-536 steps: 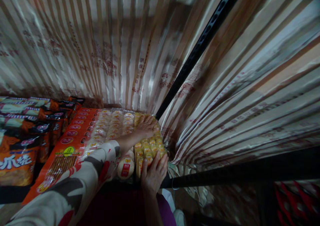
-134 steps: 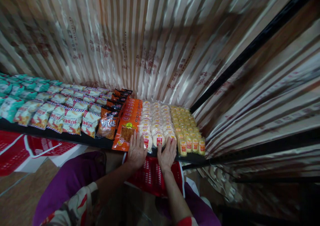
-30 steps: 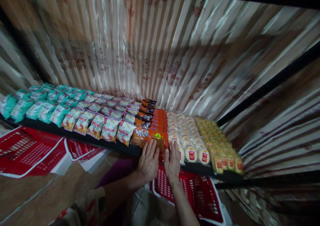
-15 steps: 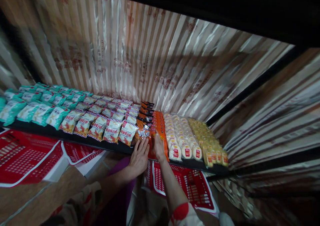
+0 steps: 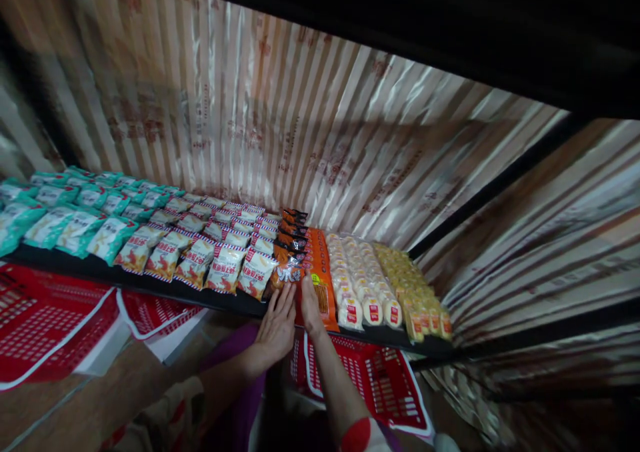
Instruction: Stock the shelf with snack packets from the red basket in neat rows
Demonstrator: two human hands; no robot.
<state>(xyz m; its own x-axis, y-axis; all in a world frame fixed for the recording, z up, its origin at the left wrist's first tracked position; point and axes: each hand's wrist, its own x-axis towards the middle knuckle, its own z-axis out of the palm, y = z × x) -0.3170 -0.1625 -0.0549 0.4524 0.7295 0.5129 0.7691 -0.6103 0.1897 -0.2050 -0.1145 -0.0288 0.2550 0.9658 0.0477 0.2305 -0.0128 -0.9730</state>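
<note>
A row of dark orange-and-black snack bags [image 5: 287, 265] stands on the black shelf [image 5: 220, 299], beside flat bright orange packets [image 5: 323, 272]. My left hand [image 5: 277, 322] lies with its fingers stretched out against the lower front of the foremost dark bag. Turned edge-on, my right hand [image 5: 311, 309] has its fingers extended along the left side of the front orange packet. Neither hand grips anything that I can see. Between the hands, the lower part of the dark bag is partly hidden.
White-and-orange snack bags [image 5: 225, 269] and turquoise bags [image 5: 110, 235] fill the left of the shelf. Round white packs [image 5: 373, 311] and yellow packs [image 5: 423, 315] stand to the right. Red baskets [image 5: 50, 325] sit below. A dark beam [image 5: 450, 45] crosses overhead.
My right hand has shifted slightly left, uncovering more of the orange packet's front with its yellow label. My left hand stays at the dark bag. The whole view has moved a little.
</note>
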